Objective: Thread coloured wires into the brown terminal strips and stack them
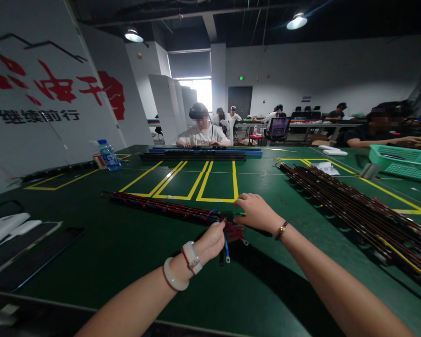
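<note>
My left hand [211,241] is closed, pinching the near end of a long wire bundle [168,208] that lies across the green table. The bundle shows red, black and blue wires. From under the left fingers hangs a blue wire [226,243] tipped with a ring terminal, and beside it is a red wire [236,230] with another ring terminal. Just to the right, my right hand [256,213] is held over the bundle's end, fingers curved and apart. A short yellow-green wire tip [244,214] shows by its thumb; no grip on it is visible.
More dark wire bundles [337,206] lie along the right side. Behind them stands a green basket [403,161]. Dark and blue strips [199,153] lie at the far edge, before a seated person [203,131]. A water bottle [109,155] and a phone [38,260] are at left.
</note>
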### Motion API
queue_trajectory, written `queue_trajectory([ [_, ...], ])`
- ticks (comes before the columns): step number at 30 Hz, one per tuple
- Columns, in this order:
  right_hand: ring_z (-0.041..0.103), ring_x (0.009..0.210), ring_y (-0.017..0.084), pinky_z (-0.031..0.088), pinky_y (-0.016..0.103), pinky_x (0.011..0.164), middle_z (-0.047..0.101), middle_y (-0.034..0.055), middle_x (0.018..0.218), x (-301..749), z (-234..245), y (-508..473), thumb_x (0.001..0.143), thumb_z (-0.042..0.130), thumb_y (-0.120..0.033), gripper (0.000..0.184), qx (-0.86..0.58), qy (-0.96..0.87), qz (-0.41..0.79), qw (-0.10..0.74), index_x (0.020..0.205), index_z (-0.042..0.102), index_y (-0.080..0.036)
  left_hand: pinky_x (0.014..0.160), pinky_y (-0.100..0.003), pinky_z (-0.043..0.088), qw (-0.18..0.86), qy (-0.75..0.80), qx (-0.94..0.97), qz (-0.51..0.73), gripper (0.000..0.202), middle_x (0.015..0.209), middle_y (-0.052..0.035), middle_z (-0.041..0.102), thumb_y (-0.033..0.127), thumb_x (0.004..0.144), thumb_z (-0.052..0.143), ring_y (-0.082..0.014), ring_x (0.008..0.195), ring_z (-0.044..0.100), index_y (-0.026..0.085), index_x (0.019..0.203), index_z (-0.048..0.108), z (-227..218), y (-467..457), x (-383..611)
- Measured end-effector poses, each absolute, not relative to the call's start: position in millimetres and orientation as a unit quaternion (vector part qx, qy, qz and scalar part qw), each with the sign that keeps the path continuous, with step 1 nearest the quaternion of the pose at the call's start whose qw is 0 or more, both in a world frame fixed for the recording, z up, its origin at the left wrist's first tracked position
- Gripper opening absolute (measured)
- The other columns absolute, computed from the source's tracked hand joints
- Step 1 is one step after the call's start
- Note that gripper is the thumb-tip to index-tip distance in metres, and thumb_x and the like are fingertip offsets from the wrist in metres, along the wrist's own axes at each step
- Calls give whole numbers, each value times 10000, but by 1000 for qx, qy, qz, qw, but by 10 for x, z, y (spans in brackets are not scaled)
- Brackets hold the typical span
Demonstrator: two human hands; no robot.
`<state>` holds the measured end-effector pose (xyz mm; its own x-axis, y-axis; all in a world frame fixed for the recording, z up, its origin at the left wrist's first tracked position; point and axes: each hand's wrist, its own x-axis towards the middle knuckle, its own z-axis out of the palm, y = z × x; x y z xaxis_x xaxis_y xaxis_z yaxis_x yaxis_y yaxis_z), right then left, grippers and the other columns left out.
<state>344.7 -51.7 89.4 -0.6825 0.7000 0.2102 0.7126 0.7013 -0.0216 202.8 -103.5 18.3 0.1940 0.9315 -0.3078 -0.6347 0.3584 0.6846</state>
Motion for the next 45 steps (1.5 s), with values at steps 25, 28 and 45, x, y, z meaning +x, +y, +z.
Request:
queue_trajectory([
  [25,592,833,177,362,233,611,629,91,941,3275,750,-712,781,562,-178,178,-427,-903,41,-5,948,606,-138,852,-346,466,797,270,156,518,230,821,-130,667,169,832,438,-199,844,635,61,888,632,245,-1107,1972],
  [28,606,801,174,379,244,618,628,99,948,3205,689,-805,805,454,-69,231,-441,-898,5,7,983,587,-130,824,-309,469,787,286,146,526,201,811,-103,662,220,871,474,-173,813,632,86,899,621,259,-1096,1990],
  [45,548,726,146,353,236,620,627,96,860,3416,1163,-808,900,419,-478,433,-461,-887,27,29,846,694,-148,781,-277,473,769,292,189,537,180,737,-94,643,164,891,481,-146,714,625,67,812,611,123,-1075,1984],
])
